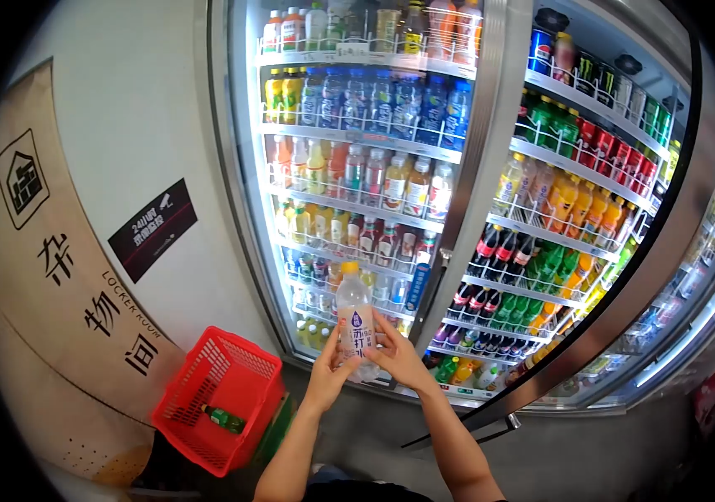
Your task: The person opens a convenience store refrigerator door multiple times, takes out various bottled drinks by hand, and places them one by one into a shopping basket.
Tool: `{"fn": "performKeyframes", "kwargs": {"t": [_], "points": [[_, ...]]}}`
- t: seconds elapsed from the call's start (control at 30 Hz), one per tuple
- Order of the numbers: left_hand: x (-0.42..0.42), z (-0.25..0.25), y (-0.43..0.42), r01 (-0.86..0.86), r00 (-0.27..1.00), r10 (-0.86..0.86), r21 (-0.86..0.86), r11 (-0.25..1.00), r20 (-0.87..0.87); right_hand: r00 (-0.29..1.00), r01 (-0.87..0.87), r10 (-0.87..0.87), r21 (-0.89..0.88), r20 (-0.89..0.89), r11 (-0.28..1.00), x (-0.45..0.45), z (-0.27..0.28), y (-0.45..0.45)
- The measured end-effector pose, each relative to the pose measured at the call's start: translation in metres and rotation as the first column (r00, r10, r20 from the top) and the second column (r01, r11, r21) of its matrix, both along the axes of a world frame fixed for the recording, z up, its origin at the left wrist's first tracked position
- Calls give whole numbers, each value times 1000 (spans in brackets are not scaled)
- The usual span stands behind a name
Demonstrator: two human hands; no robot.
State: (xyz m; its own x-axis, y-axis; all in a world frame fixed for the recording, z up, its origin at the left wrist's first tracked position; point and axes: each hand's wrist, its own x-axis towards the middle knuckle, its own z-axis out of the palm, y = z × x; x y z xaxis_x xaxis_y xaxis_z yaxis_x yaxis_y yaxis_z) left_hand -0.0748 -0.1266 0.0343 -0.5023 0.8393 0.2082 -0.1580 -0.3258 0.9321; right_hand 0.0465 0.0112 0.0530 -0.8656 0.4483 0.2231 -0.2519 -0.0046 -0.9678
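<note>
Upright in front of me is a clear plastic bottle of soda water (355,322) with a yellow cap and a label in purple print. My left hand (329,374) wraps round its lower left side. On the opposite side, my right hand (398,355) grips the bottle too, its thumb across the lower front. Behind the bottle stand the lower shelves of a lit drinks fridge (349,211), partly covered by it.
A red shopping basket (175,393) at the lower left has a small green bottle (224,419) lying in it. To the right, an open fridge door (579,351) with a handle (500,428) reaches toward me. A beige curtain (48,276) hangs at the left.
</note>
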Motion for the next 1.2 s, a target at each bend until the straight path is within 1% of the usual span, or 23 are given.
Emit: {"fn": "performKeyframes", "kwargs": {"t": [0.07,0.1,0.2,0.27,0.33,0.43,0.47,0.57,0.6,0.67,0.7,0.73,0.8,0.83,0.87,0.93,1.0,1.03,1.07,1.1,1.13,1.17,1.2], "points": [[-20,-1,-13,-44,999,42,-40,998,-33,999,-35,35,-10,-22,999,-28,-10,-6],[-31,-3,-20,-69,997,65,-85,994,-49,998,-41,42,16,-41,999,-42,-13,-11],[-61,-2,-33,-93,996,91,-91,992,-25,995,-62,67,64,-79,996,-77,-19,-20],[-80,-8,-37,-132,990,129,-51,990,-52,996,-74,76,42,-43,996,-95,-17,-27],[-95,-2,-46,-162,986,156,-105,981,-62,995,-88,90,34,-39,996,-118,-19,-30],[-120,-16,-61,-207,978,202,-124,970,-48,995,-88,89,38,-34,995,-149,-31,-43],[-131,-24,-65,-231,973,229,-113,966,-34,993,-115,116,51,-21,992,-161,-37,-47],[-155,-55,-90,-325,942,303,-165,931,-142,982,-183,183,-1,45,983,-192,-56,-62],[-156,-55,-103,-360,930,339,-175,916,-142,974,-222,222,-11,47,975,-201,-57,-70],[-162,-47,-120,-449,893,436,-171,877,-108,951,-295,290,33,104,955,-225,-52,-81],[-168,-46,-128,-491,871,483,-165,855,-89,938,-339,336,16,88,941,-242,-67,-86],[-175,-48,-138,-526,850,519,-165,834,-88,923,-378,375,16,89,926,-255,-69,-93],[-183,-55,-156,-596,803,577,-255,762,-153,877,-467,451,73,168,881,-280,-73,-107],[-186,-62,-162,-647,762,631,-210,733,-147,839,-537,532,9,115,844,-291,-77,-115],[-189,-67,-170,-686,727,673,-212,696,-140,807,-583,577,8,123,813,-304,-82,-122],[-187,-80,-190,-692,700,711,-308,653,-62,767,-636,614,96,186,765,-324,-104,-137],[-185,-91,-200,-719,654,757,-326,614,-17,720,-689,663,98,205,718,-336,-118,-149],[-185,-99,-201,-719,643,766,-330,612,20,674,-731,686,110,275,673,-341,-120,-151],[-186,-114,-202,-734,620,784,-333,592,26,627,-767,698,120,344,630,-344,-122,-153],[-187,-135,-204,-736,609,793,-359,574,21,611,-786,706,166,357,596,-348,-133,-153],[-188,-154,-204,-734,600,800,-386,559,16,593,-799,719,162,362,579,-353,-150,-151],[-188,-168,-204,-740,587,809,-392,547,22,592,-804,721,208,359,556,-359,-175,-151],[-189,-178,-203,-722,603,797,-437,537,-17,591,-807,726,254,352,534,-363,-190,-149]]}}
